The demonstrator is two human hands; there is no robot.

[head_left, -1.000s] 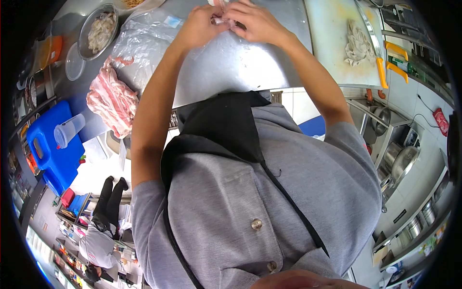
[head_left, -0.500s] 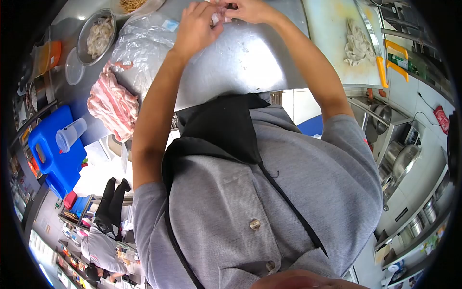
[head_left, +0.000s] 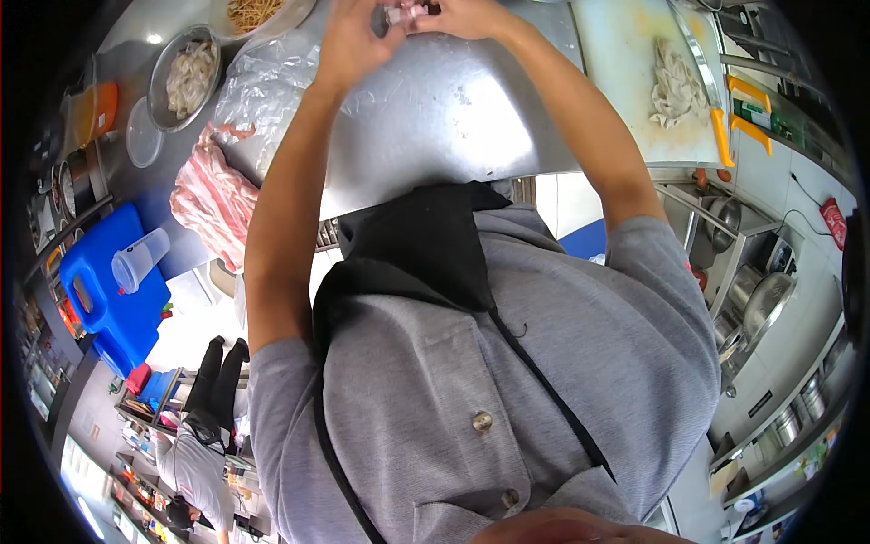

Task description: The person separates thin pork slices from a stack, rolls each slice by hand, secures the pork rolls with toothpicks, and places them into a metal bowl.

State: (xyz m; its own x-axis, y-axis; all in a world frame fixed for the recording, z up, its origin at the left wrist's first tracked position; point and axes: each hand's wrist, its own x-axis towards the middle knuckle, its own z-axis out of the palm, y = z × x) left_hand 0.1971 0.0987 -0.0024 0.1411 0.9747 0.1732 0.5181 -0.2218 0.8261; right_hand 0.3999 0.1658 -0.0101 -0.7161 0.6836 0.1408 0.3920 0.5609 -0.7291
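Note:
At the top edge of the view, a small pale pink piece of meat (head_left: pixel 407 14) sits between my two hands. My left hand (head_left: pixel 358 43) curls around its left side with thumb and fingers; the upper fingers are cut off by the frame. My right hand (head_left: pixel 467 16) pinches the piece from the right. Below them is the bare steel worktop (head_left: pixel 426 100). Left of my left forearm lies a slab of streaky raw pork (head_left: pixel 213 201), beside a crumpled clear plastic sheet (head_left: pixel 263 86).
Pale strips fill a metal bowl (head_left: pixel 156 86); thin sticks (head_left: pixel 254 13) lie in a container. A round lid (head_left: pixel 143 134) is nearby. On the right, a cutting board (head_left: pixel 621 91) bears a cloth (head_left: pixel 675 86) and a yellow-handled knife (head_left: pixel 720 136). Another person (head_left: pixel 195 462) stands at lower left.
My hands have moved slightly up and left, toward the frame's top edge, with the meat piece between them. The surroundings have shifted slightly with the camera.

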